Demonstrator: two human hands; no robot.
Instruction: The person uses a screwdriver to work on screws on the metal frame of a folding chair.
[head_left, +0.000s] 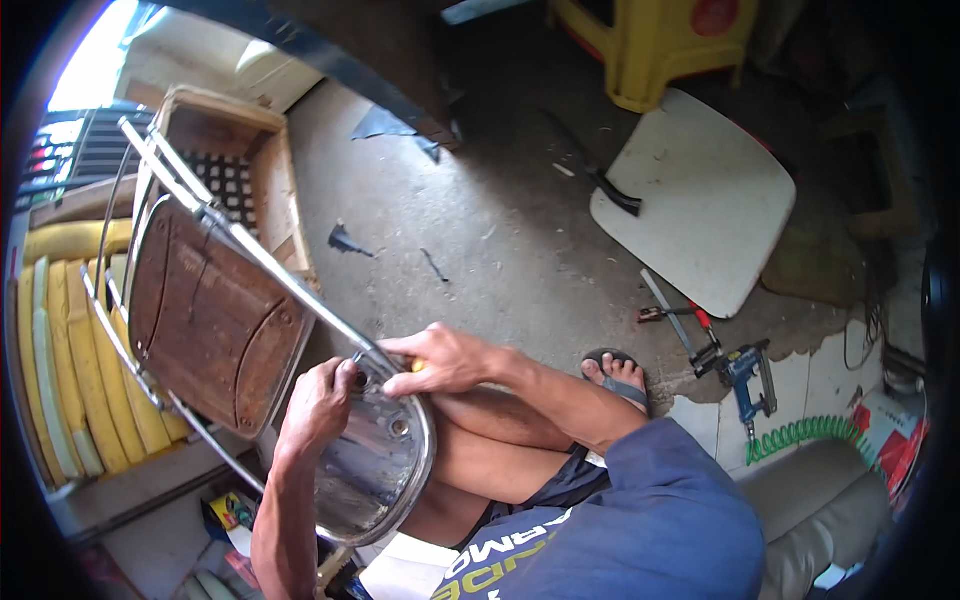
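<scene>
A metal-framed chair point(290, 280) lies tilted across my lap, its chrome tubing running to the upper left. Its brown wooden panel point(215, 315) faces up, with a round-ended metal seat base point(375, 470) nearer me. My left hand point(322, 400) is closed at the tube beside the base's far edge, fingers and thumb pinched together; whatever is in them is too small to tell. Just right of it, my right hand point(445, 360) is curled around a tool with a yellow handle point(417, 367), mostly hidden by the fingers. Its tip cannot be made out.
Yellow foam pads point(90, 370) are stacked at left, beside a wooden frame with black webbing point(270, 140). On the floor at right lie a pale panel point(710, 200) with a black-handled tool point(615, 195), a clamp point(700, 330) and a blue staple gun point(748, 385) on a green coiled hose point(810, 430).
</scene>
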